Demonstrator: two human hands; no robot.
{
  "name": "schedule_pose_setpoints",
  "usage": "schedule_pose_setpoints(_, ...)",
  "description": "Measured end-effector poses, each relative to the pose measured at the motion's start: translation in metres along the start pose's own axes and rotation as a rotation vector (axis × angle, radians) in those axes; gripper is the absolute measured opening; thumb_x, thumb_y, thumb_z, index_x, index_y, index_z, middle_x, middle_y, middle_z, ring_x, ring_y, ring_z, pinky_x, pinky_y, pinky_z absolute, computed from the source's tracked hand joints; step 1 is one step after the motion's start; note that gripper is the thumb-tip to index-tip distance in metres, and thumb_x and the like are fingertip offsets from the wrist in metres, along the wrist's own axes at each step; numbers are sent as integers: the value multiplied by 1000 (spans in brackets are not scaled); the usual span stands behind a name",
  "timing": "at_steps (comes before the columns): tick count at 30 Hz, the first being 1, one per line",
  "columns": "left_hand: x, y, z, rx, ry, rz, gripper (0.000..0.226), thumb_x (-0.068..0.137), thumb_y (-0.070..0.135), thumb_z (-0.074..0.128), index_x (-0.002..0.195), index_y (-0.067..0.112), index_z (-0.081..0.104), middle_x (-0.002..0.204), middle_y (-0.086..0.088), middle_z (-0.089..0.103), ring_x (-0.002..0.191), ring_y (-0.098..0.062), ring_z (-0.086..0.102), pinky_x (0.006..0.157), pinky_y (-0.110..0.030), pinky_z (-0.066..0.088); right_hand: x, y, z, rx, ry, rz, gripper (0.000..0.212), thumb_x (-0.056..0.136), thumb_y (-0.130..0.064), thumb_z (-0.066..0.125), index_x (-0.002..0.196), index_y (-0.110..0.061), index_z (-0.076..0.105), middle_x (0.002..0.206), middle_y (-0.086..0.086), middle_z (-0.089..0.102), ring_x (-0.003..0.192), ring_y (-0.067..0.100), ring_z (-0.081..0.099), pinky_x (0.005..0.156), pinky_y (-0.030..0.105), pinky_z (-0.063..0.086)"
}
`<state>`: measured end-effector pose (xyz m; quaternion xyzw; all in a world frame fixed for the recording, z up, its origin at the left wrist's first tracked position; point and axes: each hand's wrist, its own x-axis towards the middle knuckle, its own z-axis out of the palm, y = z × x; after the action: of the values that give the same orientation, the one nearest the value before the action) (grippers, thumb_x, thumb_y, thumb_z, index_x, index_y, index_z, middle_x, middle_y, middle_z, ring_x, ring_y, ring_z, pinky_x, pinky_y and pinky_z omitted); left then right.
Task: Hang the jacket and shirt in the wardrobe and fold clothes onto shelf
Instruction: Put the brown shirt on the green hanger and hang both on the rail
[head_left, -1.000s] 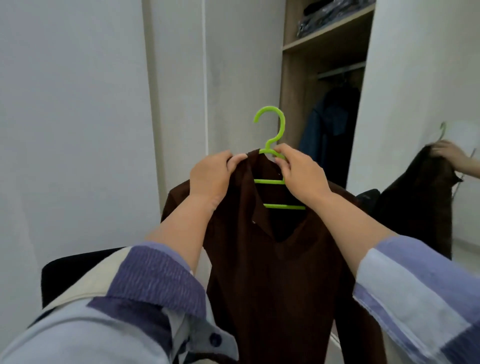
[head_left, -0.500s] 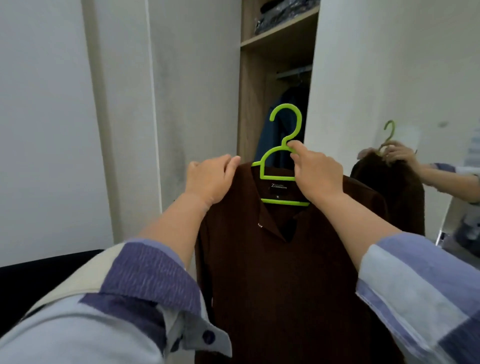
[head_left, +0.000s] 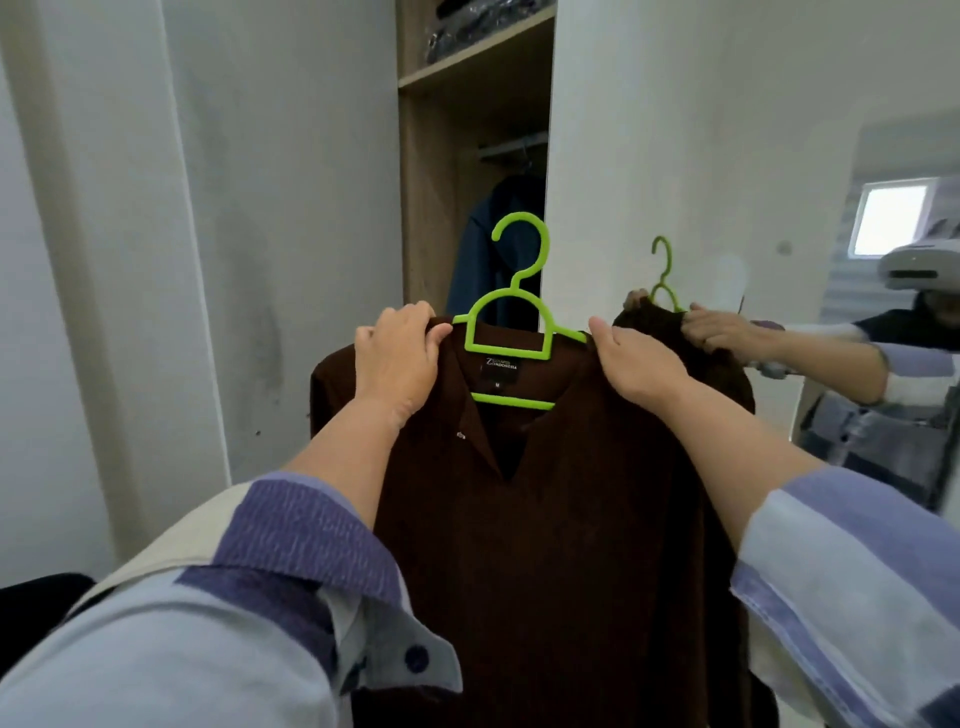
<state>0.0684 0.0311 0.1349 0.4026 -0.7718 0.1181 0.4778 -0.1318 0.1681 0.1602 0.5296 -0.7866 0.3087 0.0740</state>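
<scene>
I hold the brown shirt (head_left: 545, 545) up on its green hanger (head_left: 514, 332) in front of the open wardrobe (head_left: 431, 218). My left hand (head_left: 397, 358) grips the left shoulder, fingers curled over the cloth; my right hand (head_left: 641, 358) grips the right shoulder. A blue jacket (head_left: 480, 260) hangs inside on the rail.

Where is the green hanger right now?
The green hanger is in the middle of the head view, inside the brown shirt's collar, between the left hand and right hand, before the open wardrobe.
</scene>
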Motion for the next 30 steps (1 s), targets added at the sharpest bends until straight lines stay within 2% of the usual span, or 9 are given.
schedule_pose_setpoints(4,21,-15,27,22,73,-14,24,101,33,37,89,17,49,89,-3,57,88,-26,50,75,-36,31,33,-6,14,32,397,-126,24,98,-31,44,83,-14,54,90,7,59,91,29,55,71,34,37)
schedule_pose_setpoints(7,43,-25,52,-25,93,-5,23,102,33,33,87,19,43,90,-3,56,87,-25,49,74,-35,30,49,-14,23,-36,616,-241,22,94,-29,53,79,-13,52,84,3,55,86,24,52,67,35,40)
schedule_pose_setpoints(9,60,-33,72,-88,85,-4,22,102,33,32,85,20,38,88,-1,52,88,-26,48,75,-36,28,62,-17,25,-65,665,-282,22,94,-32,52,79,-16,51,86,2,57,85,23,53,64,32,39)
schedule_pose_setpoints(13,98,-50,118,-258,49,-5,23,101,33,34,88,17,43,85,0,46,88,-28,49,75,-38,29,95,-27,25,-290,398,-282,22,98,-42,39,108,-26,51,97,4,65,93,29,60,69,35,42)
schedule_pose_setpoints(15,121,-59,142,-325,31,0,23,101,33,34,88,16,43,85,0,48,87,-28,50,76,-39,32,114,-28,26,-462,394,-305,28,97,-42,37,120,-32,48,103,5,67,97,31,62,74,38,48)
schedule_pose_setpoints(22,200,-87,215,-509,-71,60,25,102,32,34,93,14,49,90,-1,53,93,-26,51,81,-41,34,172,-55,43,-608,399,-51,28,96,-38,37,119,-33,54,110,0,66,99,29,62,78,44,52)
schedule_pose_setpoints(25,226,-88,247,-574,-171,103,26,102,30,34,97,12,51,99,-7,57,96,-28,51,85,-42,37,189,-78,44,-488,230,97,22,94,-34,49,109,-27,63,107,3,68,101,25,62,87,41,51)
schedule_pose_setpoints(27,235,-81,264,-678,-267,157,25,103,29,33,98,12,50,101,-8,55,97,-27,50,87,-41,39,192,-96,34,-221,27,257,11,92,-31,57,94,-24,67,101,4,69,97,23,63,91,40,51)
schedule_pose_setpoints(30,240,-60,272,-905,-398,171,22,104,29,31,95,15,46,95,-5,51,93,-24,51,77,-33,35,193,-123,17,113,-45,408,14,90,-23,61,80,-14,68,78,9,69,66,22,66,69,31,56)
